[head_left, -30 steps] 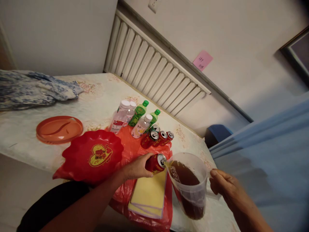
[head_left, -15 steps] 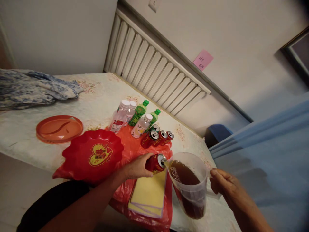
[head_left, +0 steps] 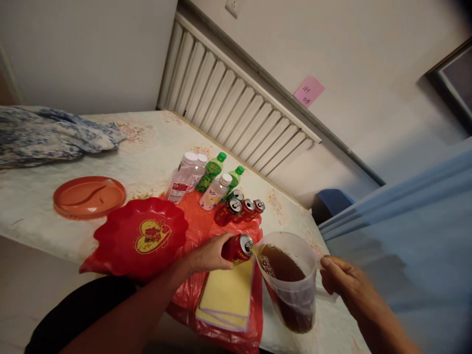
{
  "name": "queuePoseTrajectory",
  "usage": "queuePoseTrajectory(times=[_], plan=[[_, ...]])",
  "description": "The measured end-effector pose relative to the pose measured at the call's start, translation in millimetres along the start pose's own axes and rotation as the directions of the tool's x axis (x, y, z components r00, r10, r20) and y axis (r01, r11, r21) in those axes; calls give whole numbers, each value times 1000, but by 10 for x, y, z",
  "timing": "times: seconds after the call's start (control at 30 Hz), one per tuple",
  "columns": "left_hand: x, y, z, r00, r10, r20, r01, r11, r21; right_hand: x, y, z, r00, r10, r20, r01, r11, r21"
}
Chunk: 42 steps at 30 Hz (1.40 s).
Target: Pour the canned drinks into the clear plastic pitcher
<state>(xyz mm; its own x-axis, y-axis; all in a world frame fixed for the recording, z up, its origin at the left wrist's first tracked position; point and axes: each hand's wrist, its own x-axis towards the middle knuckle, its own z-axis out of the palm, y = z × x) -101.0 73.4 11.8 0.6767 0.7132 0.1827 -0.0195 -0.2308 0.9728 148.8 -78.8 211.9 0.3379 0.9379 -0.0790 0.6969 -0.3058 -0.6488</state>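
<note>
My left hand point(head_left: 212, 255) is wrapped round a red drink can point(head_left: 234, 248), whose opened silver top meets the spout of a clear plastic jug point(head_left: 291, 282). Brown liquid point(head_left: 282, 265) with bubbles along one side stands in the jug. A little yellowish liquid shows at the spout beside the can's opening; which way it flows I cannot tell. On the far side, my right hand point(head_left: 342, 278) is closed round the jug's handle, mostly hidden by the fingers. Below the can lie folded yellow cloths point(head_left: 226, 297) with purple edging, on a red plastic bag point(head_left: 188, 290).
Behind the can stand several opened cans point(head_left: 248, 209), clear white-capped bottles point(head_left: 215, 192) and green bottles point(head_left: 210, 174). A red scalloped tray point(head_left: 121, 233) and an orange lid-like dish point(head_left: 90, 196) lie left. A radiator point(head_left: 228, 93) runs behind the table; a blue curtain point(head_left: 413, 236) hangs right.
</note>
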Motion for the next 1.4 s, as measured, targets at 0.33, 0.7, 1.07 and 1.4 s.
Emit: queuePoseTrajectory(times=[0.33, 0.7, 1.07, 1.4], plan=[[10, -16, 13, 1000, 13, -9, -13, 1000, 4, -1, -2, -13, 1000, -8, 0, 8, 1000, -11], [7, 0, 3, 1000, -4, 7, 4, 1000, 13, 15, -32, -8, 1000, 9, 18, -9, 1000, -16], [-2, 25, -2, 1000, -6, 7, 6, 1000, 23, 18, -28, -2, 1000, 9, 12, -9, 999, -41], [-4, 29, -6, 1000, -12, 8, 11, 1000, 28, 10, -31, -19, 1000, 10, 27, -9, 998, -69]])
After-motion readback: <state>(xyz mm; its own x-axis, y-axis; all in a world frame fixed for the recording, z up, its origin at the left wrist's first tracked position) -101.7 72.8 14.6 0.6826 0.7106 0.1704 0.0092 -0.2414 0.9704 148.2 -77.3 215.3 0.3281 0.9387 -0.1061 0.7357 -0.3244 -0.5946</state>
